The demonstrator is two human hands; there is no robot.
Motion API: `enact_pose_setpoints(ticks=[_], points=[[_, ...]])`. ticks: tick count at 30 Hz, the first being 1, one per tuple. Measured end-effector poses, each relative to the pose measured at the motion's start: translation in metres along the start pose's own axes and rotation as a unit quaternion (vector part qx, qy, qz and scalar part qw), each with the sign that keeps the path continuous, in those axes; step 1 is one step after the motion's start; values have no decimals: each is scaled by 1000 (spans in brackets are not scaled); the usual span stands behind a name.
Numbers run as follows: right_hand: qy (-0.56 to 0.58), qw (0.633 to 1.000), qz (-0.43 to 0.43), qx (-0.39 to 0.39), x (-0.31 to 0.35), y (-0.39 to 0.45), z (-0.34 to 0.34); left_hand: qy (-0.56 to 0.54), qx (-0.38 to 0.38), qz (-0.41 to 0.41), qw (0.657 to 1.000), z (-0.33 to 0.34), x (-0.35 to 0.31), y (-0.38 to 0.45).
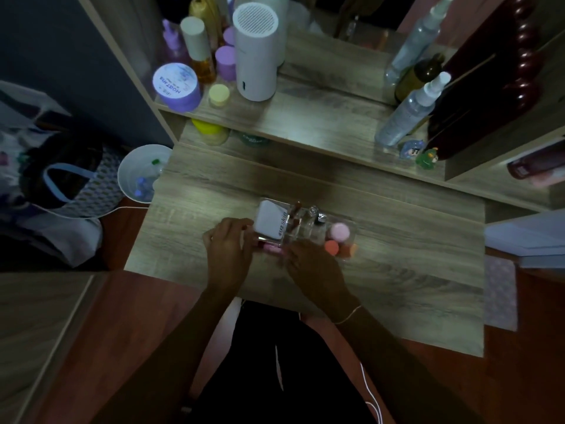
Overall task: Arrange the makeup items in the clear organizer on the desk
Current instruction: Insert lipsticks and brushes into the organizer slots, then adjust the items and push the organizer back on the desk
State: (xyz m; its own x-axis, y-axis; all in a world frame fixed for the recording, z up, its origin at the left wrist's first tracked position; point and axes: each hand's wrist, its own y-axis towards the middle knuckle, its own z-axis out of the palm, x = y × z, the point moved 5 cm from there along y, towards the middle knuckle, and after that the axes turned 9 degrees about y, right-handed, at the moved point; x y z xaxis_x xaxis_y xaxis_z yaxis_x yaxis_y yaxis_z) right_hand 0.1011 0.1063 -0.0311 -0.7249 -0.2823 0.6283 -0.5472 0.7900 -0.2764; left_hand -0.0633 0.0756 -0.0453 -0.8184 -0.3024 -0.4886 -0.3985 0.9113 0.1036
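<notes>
A clear organizer [305, 228] sat mid-desk [397, 270], holding a white compact [272, 223]; the left hand [229, 249] gripped its near-left corner, while the right hand's [312, 267] grip could not be told.

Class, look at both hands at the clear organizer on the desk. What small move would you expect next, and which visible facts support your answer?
Probably the left hand slides the pink tube into the near left part of the clear organizer. The tube lies at the organizer's near edge by the white compact, while the right hand rests against the front edge, seemingly steadying it. Dim light hides the exact grip.
</notes>
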Motion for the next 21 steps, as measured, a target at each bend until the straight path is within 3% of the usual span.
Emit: enact_pose_setpoints(ticks=[3, 10, 21], points=[[-15, 999, 1, 47, 6, 11, 27, 34, 26, -7, 999, -3, 24, -7], [-38, 999, -29, 4, 13, 25, 55, 160, 196, 10, 967, 14, 61, -13], [-76, 996, -26, 25, 7, 30, 79, 117, 272, 78, 952, 29, 55, -20]])
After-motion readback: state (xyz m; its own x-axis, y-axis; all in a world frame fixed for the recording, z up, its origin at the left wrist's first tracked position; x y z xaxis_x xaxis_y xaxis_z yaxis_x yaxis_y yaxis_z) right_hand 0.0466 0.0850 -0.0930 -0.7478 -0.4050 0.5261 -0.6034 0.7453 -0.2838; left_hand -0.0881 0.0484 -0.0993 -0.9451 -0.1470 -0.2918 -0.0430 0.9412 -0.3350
